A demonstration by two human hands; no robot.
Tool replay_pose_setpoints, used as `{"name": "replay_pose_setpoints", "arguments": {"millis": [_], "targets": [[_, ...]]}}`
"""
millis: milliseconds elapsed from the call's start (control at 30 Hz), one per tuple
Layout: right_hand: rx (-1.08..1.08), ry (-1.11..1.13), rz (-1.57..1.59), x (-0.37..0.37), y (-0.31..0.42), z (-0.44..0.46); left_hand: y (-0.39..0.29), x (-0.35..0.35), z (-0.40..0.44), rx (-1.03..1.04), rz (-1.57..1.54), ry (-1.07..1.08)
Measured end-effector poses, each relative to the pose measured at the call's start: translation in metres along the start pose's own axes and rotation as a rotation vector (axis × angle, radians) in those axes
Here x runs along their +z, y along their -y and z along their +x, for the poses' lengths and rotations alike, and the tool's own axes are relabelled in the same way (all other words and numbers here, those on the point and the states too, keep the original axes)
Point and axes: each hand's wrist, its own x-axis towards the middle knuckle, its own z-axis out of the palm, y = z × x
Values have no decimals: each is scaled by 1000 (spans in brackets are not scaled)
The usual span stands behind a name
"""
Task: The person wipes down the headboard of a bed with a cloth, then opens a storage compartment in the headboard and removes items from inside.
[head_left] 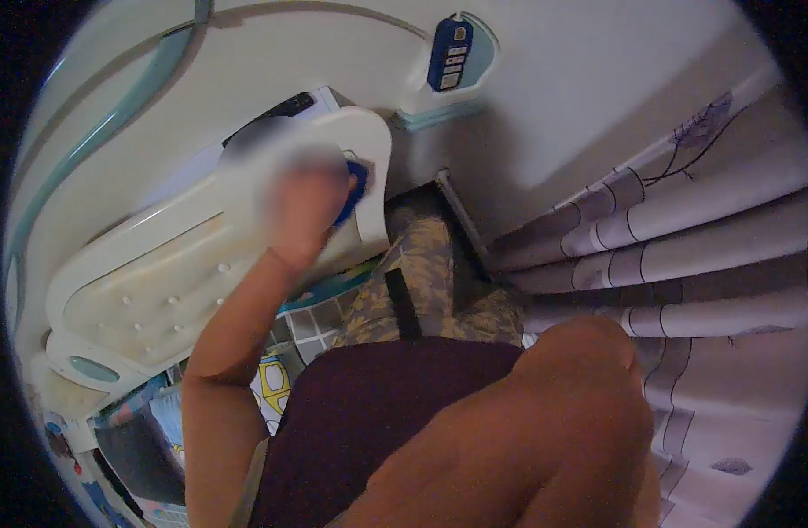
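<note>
My left hand [309, 207] is raised over the cream headboard [369, 132], near its rounded end. A blurred patch covers part of this hand and hides most of its fingers. Under and beside the fingers shows a dark blue cloth [355, 189], with a small pale loop at its upper edge. The hand appears to grip the cloth against the headboard. My right arm [545, 414] is bent across the lower right, its elbow pointing up in the picture. The right hand itself lies outside the view.
A white device with a black top [268, 119] stands behind the headboard. Above, a blue labelled box [450, 55] sits in a wall holder [485, 62]. Pale purple curtains [677, 260] hang at the right. Pillows and bedding [140, 449] lie lower left.
</note>
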Motion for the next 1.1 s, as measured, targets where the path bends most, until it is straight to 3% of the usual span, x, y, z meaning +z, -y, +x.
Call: {"name": "replay_pose_setpoints", "arguments": {"millis": [33,67,167,267,333,400,433,467,533,600,633,700,800,967,1000,1100], "targets": [[-3,-1,3,0,0,1,-3,9,-4,-44,-26,89],[1,-14,-11,-2,1,1,17,61,-26,304,103,-240],[-8,-30,-27,-3,2,3,15,109,-63,474,215,-10],[-10,-41,-34,-5,1,1,17,97,-51,431,99,-25],[-8,-34,-29,-4,1,1,3,51,-23,137,17,133],[-12,-30,-25,-4,1,3,-5,6,3,-18,3,90],[-12,-29,-25,-4,1,1,-4,-4,9,-29,33,-29],[-12,-27,-21,-4,0,1,12,6,9,129,35,-326],[-10,-25,-22,-5,-1,3,2,13,11,-49,-77,-4],[-9,-56,-41,-11,-3,2,7,49,-9,118,63,5],[-3,-73,-54,-18,-3,0,12,90,-33,373,260,-142],[-5,-138,-96,-31,-6,-5,14,140,-60,483,211,44],[-4,-294,-228,-52,-4,-9,3,106,-47,446,125,-31],[2,-457,-418,-53,-2,-19,4,22,16,239,154,-338],[10,-475,-428,-53,-2,-20,5,16,20,241,94,-429],[88,-566,-356,-57,-7,-24,2,54,1,353,183,-351]]}}
